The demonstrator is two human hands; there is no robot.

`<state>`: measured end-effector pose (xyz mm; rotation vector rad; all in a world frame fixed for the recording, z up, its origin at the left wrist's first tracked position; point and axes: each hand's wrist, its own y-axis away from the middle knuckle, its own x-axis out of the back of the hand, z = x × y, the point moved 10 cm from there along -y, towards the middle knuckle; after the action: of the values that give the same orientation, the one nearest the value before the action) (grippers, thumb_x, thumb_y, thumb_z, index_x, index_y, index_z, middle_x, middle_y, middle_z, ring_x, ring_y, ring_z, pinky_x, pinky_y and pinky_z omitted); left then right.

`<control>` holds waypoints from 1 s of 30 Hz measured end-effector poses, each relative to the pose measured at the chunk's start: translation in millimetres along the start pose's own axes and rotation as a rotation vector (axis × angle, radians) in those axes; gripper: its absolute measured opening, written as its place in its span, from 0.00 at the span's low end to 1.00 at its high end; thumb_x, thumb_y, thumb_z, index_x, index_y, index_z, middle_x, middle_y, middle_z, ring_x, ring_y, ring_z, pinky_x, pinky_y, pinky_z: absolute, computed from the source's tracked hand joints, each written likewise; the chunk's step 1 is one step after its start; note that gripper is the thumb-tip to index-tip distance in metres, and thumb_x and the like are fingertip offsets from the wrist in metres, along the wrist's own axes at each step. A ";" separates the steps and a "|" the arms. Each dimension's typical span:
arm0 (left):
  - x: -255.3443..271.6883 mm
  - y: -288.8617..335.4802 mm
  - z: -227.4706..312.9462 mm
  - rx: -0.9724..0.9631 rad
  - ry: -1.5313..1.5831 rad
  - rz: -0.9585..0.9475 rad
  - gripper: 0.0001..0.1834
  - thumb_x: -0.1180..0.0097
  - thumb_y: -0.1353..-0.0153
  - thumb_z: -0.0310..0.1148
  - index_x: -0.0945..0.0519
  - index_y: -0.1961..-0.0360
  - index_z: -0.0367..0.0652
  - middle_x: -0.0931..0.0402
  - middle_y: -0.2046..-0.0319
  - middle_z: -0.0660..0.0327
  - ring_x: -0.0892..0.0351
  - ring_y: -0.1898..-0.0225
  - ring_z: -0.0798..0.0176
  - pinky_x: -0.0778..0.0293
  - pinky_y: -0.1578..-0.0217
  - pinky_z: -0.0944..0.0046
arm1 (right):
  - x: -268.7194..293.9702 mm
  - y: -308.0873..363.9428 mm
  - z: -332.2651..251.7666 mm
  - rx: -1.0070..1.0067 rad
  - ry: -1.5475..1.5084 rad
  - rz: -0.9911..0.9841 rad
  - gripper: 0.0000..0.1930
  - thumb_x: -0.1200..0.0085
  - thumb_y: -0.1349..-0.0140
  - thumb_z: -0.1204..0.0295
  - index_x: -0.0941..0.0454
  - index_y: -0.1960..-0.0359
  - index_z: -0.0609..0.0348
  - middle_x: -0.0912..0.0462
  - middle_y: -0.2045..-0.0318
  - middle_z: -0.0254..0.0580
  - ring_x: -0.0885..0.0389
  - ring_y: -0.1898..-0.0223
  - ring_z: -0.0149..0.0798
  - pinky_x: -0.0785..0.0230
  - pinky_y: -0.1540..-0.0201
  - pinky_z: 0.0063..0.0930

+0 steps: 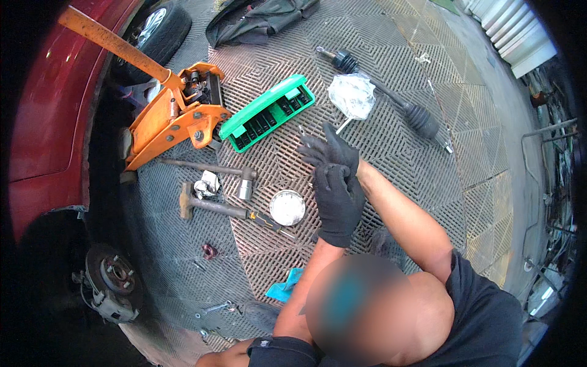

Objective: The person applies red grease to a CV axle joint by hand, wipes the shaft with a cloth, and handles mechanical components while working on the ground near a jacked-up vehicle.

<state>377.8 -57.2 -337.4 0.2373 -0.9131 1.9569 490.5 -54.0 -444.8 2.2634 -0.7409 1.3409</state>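
Black gloves cover both of my hands, which meet at the middle of the view. My right hand (333, 150) has its fingers stretched out and apart, pointing left. Against its wrist, my left hand (339, 205) has its fingers closed, seemingly pinching the right glove near the cuff. Just left of my hands sits a round tin (287, 208) with a pale top. Beyond my right hand, a clear crumpled plastic bag (353, 96) lies by a drive axle (397, 101) with dark rubber boots. A green socket case (269, 116) stands uncovered with black sockets inside.
An orange floor jack (177, 119) stands beside the red car (52, 92). A hammer (217, 207), a long-handled socket wrench (211, 168), a screwdriver (272, 224), crumpled foil (208, 183), a spanner (214, 309) and a blue cloth (284, 286) lie on the grid mat. A brake disc (110, 269) is at left.
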 end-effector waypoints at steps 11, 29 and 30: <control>10.5 15.3 -41.7 0.096 0.365 -0.107 0.13 0.41 0.30 0.34 0.16 0.52 0.37 0.13 0.59 0.57 0.16 0.57 0.63 0.21 0.58 0.64 | -99.0 53.2 -15.3 -0.582 -2.000 -0.244 0.26 0.40 0.30 0.48 0.20 0.46 0.60 0.14 0.58 0.44 0.15 0.59 0.35 0.21 0.53 0.35; 0.9 64.1 -105.2 0.722 0.136 -0.260 0.14 0.35 0.38 0.36 0.11 0.58 0.36 0.12 0.65 0.47 0.11 0.63 0.55 0.20 0.60 0.54 | -176.7 97.7 -0.5 -0.277 -1.337 -0.716 0.14 0.40 0.31 0.61 0.15 0.48 0.51 0.14 0.53 0.36 0.19 0.53 0.37 0.23 0.50 0.40; -6.1 76.7 -113.5 0.885 0.324 -0.281 0.13 0.38 0.35 0.36 0.11 0.59 0.35 0.12 0.66 0.48 0.12 0.64 0.55 0.20 0.61 0.55 | -194.8 100.2 2.9 -0.329 -1.244 -0.786 0.14 0.40 0.31 0.61 0.15 0.50 0.54 0.14 0.53 0.37 0.19 0.54 0.37 0.23 0.50 0.40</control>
<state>340.4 -6.0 -459.0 0.4984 0.2296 1.9361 352.3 -87.6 -611.5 2.4720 -0.2414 -0.5861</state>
